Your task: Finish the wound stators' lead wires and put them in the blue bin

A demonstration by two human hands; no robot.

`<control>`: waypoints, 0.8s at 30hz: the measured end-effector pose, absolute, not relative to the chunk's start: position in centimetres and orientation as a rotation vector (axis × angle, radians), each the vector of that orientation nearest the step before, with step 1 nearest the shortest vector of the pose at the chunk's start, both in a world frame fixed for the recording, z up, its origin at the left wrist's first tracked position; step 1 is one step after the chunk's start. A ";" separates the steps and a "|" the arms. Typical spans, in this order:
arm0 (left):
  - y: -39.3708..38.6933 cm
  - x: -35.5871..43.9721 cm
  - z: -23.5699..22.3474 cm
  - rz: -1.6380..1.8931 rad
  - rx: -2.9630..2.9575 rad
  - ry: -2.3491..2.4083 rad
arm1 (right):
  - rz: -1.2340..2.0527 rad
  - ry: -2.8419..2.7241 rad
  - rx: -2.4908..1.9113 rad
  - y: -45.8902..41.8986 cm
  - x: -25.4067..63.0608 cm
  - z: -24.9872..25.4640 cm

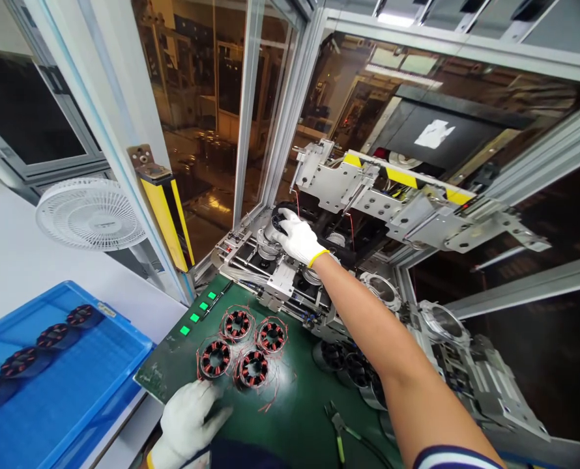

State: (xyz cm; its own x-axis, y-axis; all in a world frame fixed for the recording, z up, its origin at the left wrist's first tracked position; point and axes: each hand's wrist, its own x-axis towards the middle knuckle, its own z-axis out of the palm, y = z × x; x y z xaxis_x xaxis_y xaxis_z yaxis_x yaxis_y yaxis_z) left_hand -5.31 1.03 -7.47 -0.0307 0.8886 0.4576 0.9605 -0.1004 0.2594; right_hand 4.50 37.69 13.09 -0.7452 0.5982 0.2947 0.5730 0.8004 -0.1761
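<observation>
Fingers of the right hand, gloved in white knit with a yellow cuff band, curl over a round black wound part at upper centre of the frame; the grip is closed on this part, which sits on a silver cylindrical fixture. Directly above and to the right stands an aluminium machine assembly with yellow-and-black striped edging. The left hand, in a matching white glove, lies at lower centre on the edge of a dark green mat; its grip is apart, with the fingers spread and empty. Just beyond those fingers, four copper-wound stators with loose red lead wires lie in a tight cluster on the mat. Green-handled pliers rest on the mat at lower centre, below the right forearm. Dark round stacked parts stand in a row beside the mat, and two silver ring-shaped housings sit farther right. A blue plastic tray at lower left, on a white desk, holds a row of dark round wound parts. A white desk fan and a yellow light-curtain bar stand at left of the machine.
</observation>
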 end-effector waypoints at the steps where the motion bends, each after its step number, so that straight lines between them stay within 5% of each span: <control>1: 1.0 -5.3 -7.4 -0.799 -2.090 -2.006 | 0.097 -2.659 -0.889 37.7 4.4 13.1; 24: 1.2 -5.8 -7.8 -0.776 -2.164 -2.101 | -0.088 -2.811 -1.020 35.5 2.2 12.0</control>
State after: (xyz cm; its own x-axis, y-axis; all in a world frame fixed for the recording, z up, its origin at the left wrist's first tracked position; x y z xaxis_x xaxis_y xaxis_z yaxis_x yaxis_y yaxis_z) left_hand -5.76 1.24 -7.79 -0.0343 0.9304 0.3650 0.9442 -0.0896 0.3171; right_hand 2.20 35.49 11.97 -0.7575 0.6327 0.1607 0.6415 0.7671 0.0042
